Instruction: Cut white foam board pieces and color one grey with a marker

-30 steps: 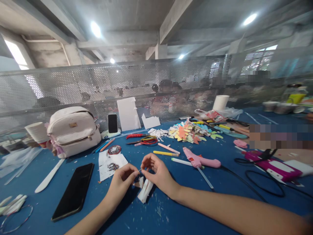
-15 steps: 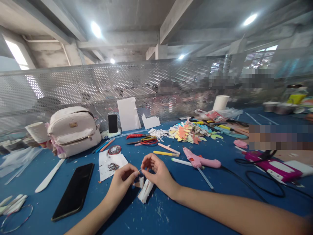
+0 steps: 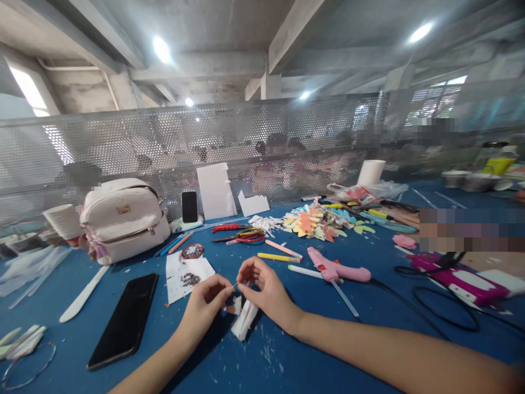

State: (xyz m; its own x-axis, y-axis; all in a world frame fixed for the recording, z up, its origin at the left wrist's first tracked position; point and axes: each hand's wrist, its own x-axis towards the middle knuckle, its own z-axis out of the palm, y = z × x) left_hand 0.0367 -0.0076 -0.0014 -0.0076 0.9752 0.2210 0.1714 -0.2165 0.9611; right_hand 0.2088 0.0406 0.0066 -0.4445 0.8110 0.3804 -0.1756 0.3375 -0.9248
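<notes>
My left hand is closed in a pinch, thumb against forefinger. Facing it, my right hand also pinches, its other fingers curled above. A very thin, short piece spans the two sets of fingertips, too small to make out. Right below them lies a crumpled white paper strip, beside a small brownish scrap. To the left, a white paper sheet holds dark crumbs and a small round dish with a red rim.
A black phone lies left, near a white plastic knife and a backpack. Red-handled scissors, a yellow pen and paper cut-outs lie ahead. On the right are a pink glue gun and its cable.
</notes>
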